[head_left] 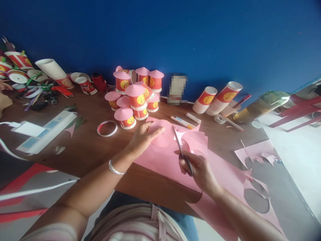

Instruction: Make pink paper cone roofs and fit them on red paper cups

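Observation:
My left hand (144,135) pinches a round pink paper disc (162,134) by its left side, thumb on top. In my right hand (198,169) is a pair of scissors (184,155), fingers through the dark handles. Its blades point up and away, touching or very near the disc's right edge. Beneath both hands lies a large pink paper sheet (163,164). Pink offcuts (197,139) with curved edges lie just right of the disc. Beyond my left hand stand several red paper cups with pink cone tops (135,95), some stacked on others.
A tape roll (107,128) lies left of my hand, a power strip (47,132) further left. Markers (184,122) lie behind the disc. Stacked paper cups (223,98) and a bottle (262,105) line the back right. Cut pink scraps (258,152) cover the right edge.

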Available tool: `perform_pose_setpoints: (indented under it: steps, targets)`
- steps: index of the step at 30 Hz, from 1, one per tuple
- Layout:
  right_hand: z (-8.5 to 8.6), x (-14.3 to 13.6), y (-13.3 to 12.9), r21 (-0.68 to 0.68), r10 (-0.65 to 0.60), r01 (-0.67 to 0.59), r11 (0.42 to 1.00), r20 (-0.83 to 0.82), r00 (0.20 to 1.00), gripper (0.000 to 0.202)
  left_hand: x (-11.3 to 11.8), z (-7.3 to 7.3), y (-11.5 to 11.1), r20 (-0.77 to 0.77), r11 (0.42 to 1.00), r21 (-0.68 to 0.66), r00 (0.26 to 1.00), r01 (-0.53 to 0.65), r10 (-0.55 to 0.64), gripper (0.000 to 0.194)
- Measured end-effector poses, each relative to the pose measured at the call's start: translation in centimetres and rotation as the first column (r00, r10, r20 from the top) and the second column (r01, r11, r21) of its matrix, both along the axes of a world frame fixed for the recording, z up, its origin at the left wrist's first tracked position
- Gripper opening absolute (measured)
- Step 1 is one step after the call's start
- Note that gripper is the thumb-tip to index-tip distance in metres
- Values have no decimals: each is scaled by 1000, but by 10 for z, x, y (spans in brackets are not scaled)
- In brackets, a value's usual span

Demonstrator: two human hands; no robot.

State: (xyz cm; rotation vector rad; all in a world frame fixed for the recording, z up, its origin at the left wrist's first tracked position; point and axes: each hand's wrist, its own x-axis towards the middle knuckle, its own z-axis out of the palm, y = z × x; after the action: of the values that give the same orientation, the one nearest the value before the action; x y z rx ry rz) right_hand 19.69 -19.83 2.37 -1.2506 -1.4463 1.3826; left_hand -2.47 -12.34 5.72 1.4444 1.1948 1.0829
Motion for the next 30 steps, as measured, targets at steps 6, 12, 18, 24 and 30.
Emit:
perform_pose_setpoints:
  steps: [6, 12, 18, 24, 30]
  targets:
    - [4, -1, 2, -65, -3, 2, 998, -10, 1000, 39, -3, -4, 2, 21, 998, -27, 999, 51, -50, 32]
    - [5, -1, 3, -57, 6, -7, 998, -17, 1000, 40, -2, -6, 2, 57, 997, -42, 996, 72, -69, 32]
    - [3, 0, 1, -32, 8, -9, 999, -7, 1000, 37, -2, -3, 0, 58, 997, -58, 997, 53, -50, 31]
    - [1, -1, 0, -18, 4, -4, 1000, -18, 1000, 37, -1, 0, 0, 22, 1000, -7, 1000, 12, -12, 32]
    - [2, -1, 0, -20, 8, -8, 1000, -26, 1000, 39, -2, 1, 0, -12, 1000, 7, 1000, 3, -3, 34]
